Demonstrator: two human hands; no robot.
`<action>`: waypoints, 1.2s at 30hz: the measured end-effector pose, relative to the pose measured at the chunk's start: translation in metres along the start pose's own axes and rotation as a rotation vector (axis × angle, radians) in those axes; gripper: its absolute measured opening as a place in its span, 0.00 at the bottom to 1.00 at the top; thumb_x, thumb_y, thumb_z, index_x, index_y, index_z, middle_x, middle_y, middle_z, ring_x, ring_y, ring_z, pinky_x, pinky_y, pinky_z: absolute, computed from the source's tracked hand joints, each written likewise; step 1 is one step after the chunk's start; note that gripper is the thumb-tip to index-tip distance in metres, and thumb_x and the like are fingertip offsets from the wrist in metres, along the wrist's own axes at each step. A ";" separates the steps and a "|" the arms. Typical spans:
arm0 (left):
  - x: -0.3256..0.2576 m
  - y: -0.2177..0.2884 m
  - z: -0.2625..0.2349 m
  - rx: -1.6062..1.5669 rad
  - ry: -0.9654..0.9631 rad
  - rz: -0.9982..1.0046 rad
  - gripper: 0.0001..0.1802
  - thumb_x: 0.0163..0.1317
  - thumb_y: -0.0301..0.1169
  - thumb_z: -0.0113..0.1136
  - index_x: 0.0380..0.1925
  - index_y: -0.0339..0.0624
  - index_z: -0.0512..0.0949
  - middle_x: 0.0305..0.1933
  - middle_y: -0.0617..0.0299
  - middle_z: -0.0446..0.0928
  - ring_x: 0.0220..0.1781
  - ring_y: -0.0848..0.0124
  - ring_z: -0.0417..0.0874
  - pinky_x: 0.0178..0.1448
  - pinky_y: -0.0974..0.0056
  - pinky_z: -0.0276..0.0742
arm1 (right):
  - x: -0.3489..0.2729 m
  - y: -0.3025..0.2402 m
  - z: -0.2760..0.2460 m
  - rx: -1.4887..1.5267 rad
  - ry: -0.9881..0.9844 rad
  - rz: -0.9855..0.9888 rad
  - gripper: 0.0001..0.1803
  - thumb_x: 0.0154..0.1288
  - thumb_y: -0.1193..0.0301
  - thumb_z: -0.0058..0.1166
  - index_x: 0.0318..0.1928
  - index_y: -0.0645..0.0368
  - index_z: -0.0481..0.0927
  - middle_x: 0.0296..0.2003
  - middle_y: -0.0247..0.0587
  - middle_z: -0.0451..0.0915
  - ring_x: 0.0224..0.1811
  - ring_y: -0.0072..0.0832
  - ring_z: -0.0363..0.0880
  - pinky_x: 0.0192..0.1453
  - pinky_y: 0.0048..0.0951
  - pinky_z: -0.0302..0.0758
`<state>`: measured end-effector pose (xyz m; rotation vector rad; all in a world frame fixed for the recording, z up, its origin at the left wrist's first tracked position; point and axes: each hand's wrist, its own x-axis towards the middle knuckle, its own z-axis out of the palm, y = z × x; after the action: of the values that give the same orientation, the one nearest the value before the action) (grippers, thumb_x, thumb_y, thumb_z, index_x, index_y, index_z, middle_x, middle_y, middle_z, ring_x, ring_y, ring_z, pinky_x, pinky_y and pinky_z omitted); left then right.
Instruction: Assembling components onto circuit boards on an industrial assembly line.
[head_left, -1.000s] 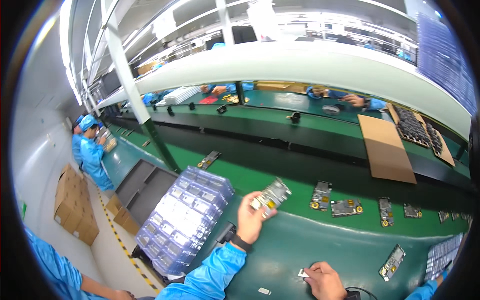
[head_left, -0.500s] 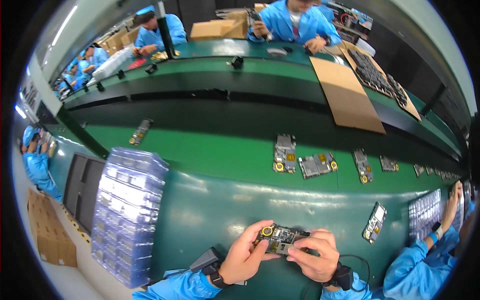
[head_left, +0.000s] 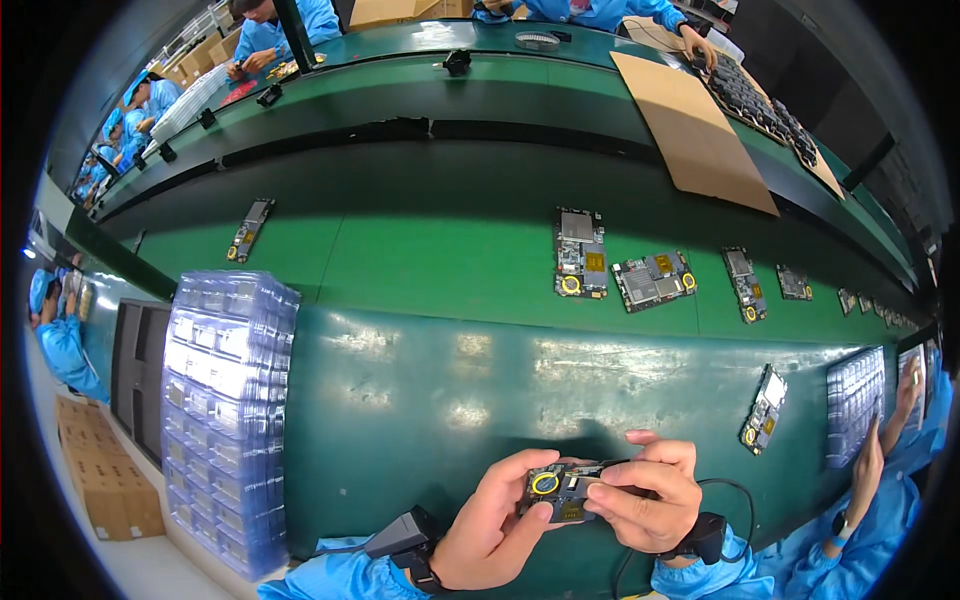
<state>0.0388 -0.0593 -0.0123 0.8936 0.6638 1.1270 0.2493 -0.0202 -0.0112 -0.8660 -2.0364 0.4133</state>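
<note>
My left hand [head_left: 488,530] grips a dark circuit board [head_left: 572,510] by its left end, with the thumb at the near edge. A yellow ring marks the board beside that thumb. My right hand [head_left: 655,497] is closed at the board's right end, thumb and fingers pinched on it. Those fingers cover part of the board, and I cannot make out whether a small part sits between them. The board is held tilted above the green table [head_left: 420,400]. To the right of my hands, another circuit board [head_left: 764,410] lies on the table.
Several circuit boards [head_left: 580,252] lie on the green strip [head_left: 400,260] beyond the table. A tall stack of clear plastic trays [head_left: 225,410] stands at left. At right, a co-worker's hand [head_left: 868,470] is beside another tray stack [head_left: 852,400]. Cardboard [head_left: 690,130] overhangs the far shelf.
The board in my hands has tilted, and my right hand has turned with its fingers higher over it. The whole view has shifted. The co-worker at right now has both hands in view.
</note>
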 end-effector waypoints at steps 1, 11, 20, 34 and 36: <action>0.000 -0.001 -0.001 0.009 -0.012 0.007 0.28 0.74 0.15 0.45 0.71 0.35 0.53 0.68 0.45 0.67 0.68 0.62 0.74 0.70 0.57 0.76 | 0.000 0.000 0.000 0.006 0.004 0.001 0.23 0.42 0.73 0.79 0.43 0.44 0.91 0.45 0.24 0.84 0.45 0.28 0.73 0.60 0.41 0.81; 0.001 -0.005 -0.004 0.037 -0.056 0.049 0.29 0.74 0.16 0.45 0.72 0.36 0.52 0.69 0.45 0.67 0.67 0.63 0.75 0.69 0.58 0.77 | -0.004 0.005 0.001 0.002 -0.018 -0.001 0.19 0.46 0.68 0.78 0.42 0.42 0.91 0.44 0.27 0.83 0.46 0.32 0.70 0.60 0.46 0.79; -0.003 -0.006 -0.005 0.035 -0.045 -0.009 0.28 0.75 0.16 0.45 0.71 0.36 0.53 0.70 0.44 0.67 0.68 0.63 0.74 0.68 0.59 0.76 | 0.001 0.001 0.000 0.025 -0.011 0.015 0.22 0.43 0.73 0.79 0.43 0.44 0.92 0.45 0.24 0.84 0.46 0.27 0.72 0.62 0.40 0.80; -0.002 -0.018 -0.009 0.084 0.016 0.167 0.15 0.73 0.14 0.48 0.54 0.38 0.60 0.59 0.32 0.76 0.61 0.62 0.81 0.63 0.62 0.77 | -0.007 -0.009 0.007 -0.097 0.005 -0.150 0.20 0.43 0.72 0.78 0.41 0.43 0.92 0.42 0.23 0.84 0.41 0.26 0.72 0.60 0.40 0.79; -0.002 -0.015 -0.008 0.085 0.018 0.182 0.16 0.72 0.13 0.49 0.53 0.38 0.60 0.59 0.32 0.77 0.60 0.63 0.81 0.63 0.62 0.77 | -0.005 -0.010 0.007 -0.075 0.016 -0.142 0.18 0.46 0.73 0.77 0.42 0.46 0.92 0.42 0.23 0.85 0.41 0.25 0.73 0.60 0.40 0.79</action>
<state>0.0388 -0.0613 -0.0296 1.0339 0.6589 1.2780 0.2415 -0.0308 -0.0126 -0.7605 -2.0943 0.2522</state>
